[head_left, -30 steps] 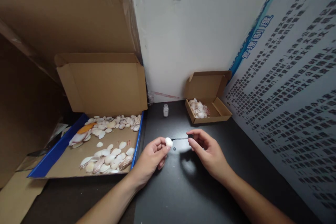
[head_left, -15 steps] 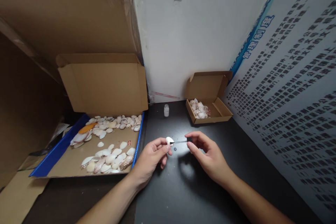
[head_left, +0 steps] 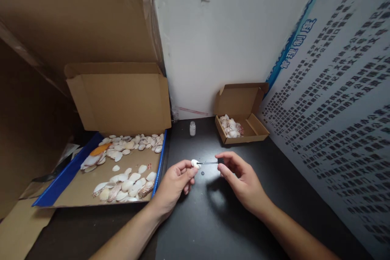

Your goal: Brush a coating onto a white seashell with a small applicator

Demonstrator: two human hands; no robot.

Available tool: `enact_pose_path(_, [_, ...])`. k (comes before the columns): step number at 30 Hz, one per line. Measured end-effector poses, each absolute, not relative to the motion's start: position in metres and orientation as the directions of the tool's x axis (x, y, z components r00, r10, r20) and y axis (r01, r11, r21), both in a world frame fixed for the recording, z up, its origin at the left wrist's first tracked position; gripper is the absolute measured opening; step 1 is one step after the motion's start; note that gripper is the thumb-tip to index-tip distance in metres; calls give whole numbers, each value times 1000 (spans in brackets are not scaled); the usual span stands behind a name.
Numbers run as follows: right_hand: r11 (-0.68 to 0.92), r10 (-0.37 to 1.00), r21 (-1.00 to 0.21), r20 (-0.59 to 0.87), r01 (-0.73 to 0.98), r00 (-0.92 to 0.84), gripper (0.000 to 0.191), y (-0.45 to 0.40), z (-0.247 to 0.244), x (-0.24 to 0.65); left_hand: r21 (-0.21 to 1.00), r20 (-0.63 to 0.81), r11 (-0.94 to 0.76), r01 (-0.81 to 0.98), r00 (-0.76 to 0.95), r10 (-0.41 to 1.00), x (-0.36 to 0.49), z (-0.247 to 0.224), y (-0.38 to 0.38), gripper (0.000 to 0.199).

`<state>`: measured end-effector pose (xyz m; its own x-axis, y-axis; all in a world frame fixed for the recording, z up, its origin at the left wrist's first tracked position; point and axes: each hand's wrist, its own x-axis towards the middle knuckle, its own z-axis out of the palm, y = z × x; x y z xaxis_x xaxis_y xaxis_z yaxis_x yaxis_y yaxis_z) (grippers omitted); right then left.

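Note:
Between the fingertips of my left hand [head_left: 179, 176] is a small white seashell [head_left: 195, 163], held just above the dark table. My right hand [head_left: 239, 174] pinches the black cap of a thin brush [head_left: 210, 163], its stem pointing left. The brush's dark tip touches the shell's face. Beneath them a small round drop-like spot [head_left: 202, 173] lies on the tabletop. Farther back stands a small glass bottle [head_left: 192, 128], uncapped, with whitish contents.
At the left, an open blue-edged cardboard box [head_left: 76, 195] holds many loose shells [head_left: 128, 183]. A smaller open cardboard box [head_left: 243, 140] with piled shells [head_left: 230, 126] stands at the back right. A printed board [head_left: 335, 109] borders the right side, a white wall [head_left: 195, 48] the back.
The shell has turned slightly in my left fingers, and the brush tip has shifted a little left and up on it. Both hands keep their holds.

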<state>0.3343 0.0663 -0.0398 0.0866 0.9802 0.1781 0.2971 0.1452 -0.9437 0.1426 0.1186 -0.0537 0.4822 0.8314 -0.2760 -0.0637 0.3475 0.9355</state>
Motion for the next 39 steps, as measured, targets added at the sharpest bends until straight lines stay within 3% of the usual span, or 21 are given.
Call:
enact_pose_path(6, [117,976,-952,163,284,142,26,70,-41,335,940,-256,334,-75,494,831,143,-54,117,38])
enact_pose_path(10, [95,991,-975,112,203,73,28,70,-41,335,955,-235,295,-39,509,828,144,-55,117,36])
enact_pose_path(15, [129,973,-941,181,312,141,24,70,-39,336,963,-221,270,-20,517,827,144,-52,116,38])
enact_pose_path(19, [114,987,-962,138,247,84,24,70,-37,337,961,-225,275,-18,525,821,143,-51,115,36])
enact_pose_path(24, [145,967,-914,212,380,143,21,70,-38,336,964,-219,267,-14,529,820,143,-51,115,36])
enact_pose_path(29, [133,983,-956,161,261,90,25,70,-39,336,964,-219,267,-13,530,819,143,-51,116,36])
enact_pose_path(33, [147,972,-925,201,350,124,23,69,-40,336,962,-219,273,-24,532,818,143,-50,115,37])
enact_pose_path(39, [166,975,-945,200,284,96,24,68,-42,336,960,-228,280,-23,518,824,143,-51,115,37])
